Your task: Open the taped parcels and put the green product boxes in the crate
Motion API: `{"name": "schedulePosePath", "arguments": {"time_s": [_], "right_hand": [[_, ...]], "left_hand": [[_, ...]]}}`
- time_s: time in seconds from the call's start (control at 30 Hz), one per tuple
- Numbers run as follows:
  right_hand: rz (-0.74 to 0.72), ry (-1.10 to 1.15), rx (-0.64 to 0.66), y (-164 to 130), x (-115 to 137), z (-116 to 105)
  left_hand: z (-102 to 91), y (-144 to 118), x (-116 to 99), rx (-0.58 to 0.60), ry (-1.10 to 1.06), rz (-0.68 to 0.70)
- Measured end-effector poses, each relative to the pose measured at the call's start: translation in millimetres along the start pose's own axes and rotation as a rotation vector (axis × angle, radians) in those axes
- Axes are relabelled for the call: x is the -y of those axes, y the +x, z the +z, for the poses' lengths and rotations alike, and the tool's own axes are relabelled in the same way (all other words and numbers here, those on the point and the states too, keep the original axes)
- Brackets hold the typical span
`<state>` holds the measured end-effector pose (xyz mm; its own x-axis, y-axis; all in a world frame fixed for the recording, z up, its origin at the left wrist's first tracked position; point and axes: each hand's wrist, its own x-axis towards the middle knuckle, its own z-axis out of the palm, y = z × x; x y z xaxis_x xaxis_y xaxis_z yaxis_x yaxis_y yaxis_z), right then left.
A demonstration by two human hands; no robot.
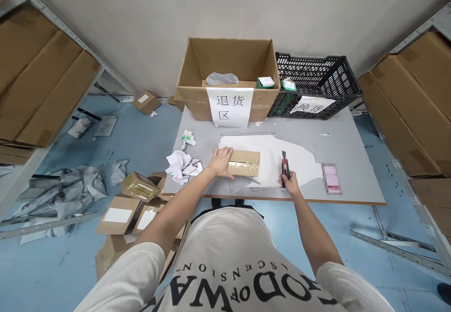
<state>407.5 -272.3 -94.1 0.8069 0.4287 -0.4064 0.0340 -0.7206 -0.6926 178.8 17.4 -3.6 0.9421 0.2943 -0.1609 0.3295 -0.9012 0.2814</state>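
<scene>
Pressing flat and open, the left hand (221, 160) rests on a taped parcel (243, 162); the right hand (291, 184) grips a box cutter (284, 167).

Left hand (221, 160) lies flat on a taped parcel (244, 162) on the table (345, 161); right hand (291, 183) grips a box cutter (284, 167) just right of it.

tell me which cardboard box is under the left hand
The small taped box on the table, under the left hand; the other small boxes lie on the floor.
</scene>
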Motion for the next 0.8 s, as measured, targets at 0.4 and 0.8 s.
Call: {"name": "schedulePosePath", "arguments": {"time_s": [0.4,0.8], "right_hand": [[-0.145,0.614,0.344,-48.1,36.4,14.7],[-0.077,0.625,0.372,-70.8,30.7,20.5]], "left_hand": [[2.4,2.3,2.4,0.021,0.065,0.017],[5.4,1.6,4.1,0.026,0.099,0.030]]}}
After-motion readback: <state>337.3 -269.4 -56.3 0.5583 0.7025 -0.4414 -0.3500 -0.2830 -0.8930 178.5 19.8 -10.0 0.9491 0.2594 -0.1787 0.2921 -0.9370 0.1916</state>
